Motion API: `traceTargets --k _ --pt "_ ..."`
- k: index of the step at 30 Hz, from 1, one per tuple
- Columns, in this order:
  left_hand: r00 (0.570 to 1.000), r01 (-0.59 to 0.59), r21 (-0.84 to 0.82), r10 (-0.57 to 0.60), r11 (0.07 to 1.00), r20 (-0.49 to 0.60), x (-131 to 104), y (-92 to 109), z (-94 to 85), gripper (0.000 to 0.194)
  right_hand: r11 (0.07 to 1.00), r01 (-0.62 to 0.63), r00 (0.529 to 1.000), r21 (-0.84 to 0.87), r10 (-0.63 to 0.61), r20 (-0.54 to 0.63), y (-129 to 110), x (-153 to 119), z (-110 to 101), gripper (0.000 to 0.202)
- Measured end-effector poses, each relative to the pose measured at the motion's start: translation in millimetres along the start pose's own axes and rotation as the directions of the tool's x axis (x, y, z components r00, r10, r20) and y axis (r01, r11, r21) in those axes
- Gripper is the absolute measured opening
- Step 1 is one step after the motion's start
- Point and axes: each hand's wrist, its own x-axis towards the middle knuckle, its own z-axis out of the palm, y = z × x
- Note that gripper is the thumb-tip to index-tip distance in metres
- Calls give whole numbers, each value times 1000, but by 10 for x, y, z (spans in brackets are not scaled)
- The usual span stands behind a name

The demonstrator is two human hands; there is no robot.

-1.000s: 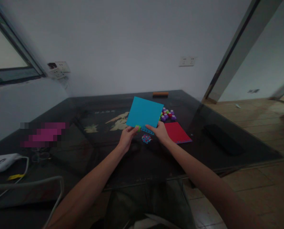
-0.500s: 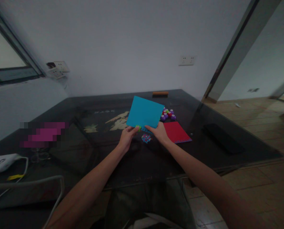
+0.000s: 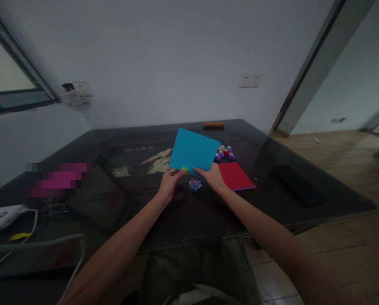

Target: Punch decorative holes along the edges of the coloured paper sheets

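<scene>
A sheet of blue paper is held up, tilted, over the middle of the table. My left hand is closed at its lower left corner, thumb on a small green craft punch set at the paper's near edge. My right hand pinches the lower right part of the same sheet, thumb on top. Small marks show along the near edge between the hands. Just below lies a little pile of pink, blue and white paper bits. To the right rests a red sheet with a row of small holes along its near edge.
Several purple, red and green punches cluster behind the red sheet. A black case lies at the right, a brown roll at the back. On the left are a white device with a cable and a blurred pink item.
Almost nothing differs. The blue sheet tilts very slightly, while both hands keep their grip in the same place.
</scene>
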Motion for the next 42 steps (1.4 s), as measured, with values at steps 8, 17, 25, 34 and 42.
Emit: traceTargets --k 8,17,25,34,42 --pt "998 47 14 -46 999 -30 -4 22 13 30 1000 -19 1000 -22 19 -6 9 4 -7 39" --pt "999 20 29 -19 999 -26 1 6 12 30 999 -23 1000 -23 23 -19 -7 -2 -3 38" --pt "1000 -8 53 10 999 -26 15 -32 -6 30 999 -27 1000 -33 27 -6 -44 1 -11 36" --pt "1000 1 34 0 999 -23 13 -2 23 29 999 -37 999 4 37 -21 -47 -3 -6 36" --pt "1000 11 22 -11 1000 -19 11 -18 33 31 999 -45 997 -6 45 -55 -27 4 -1 37"
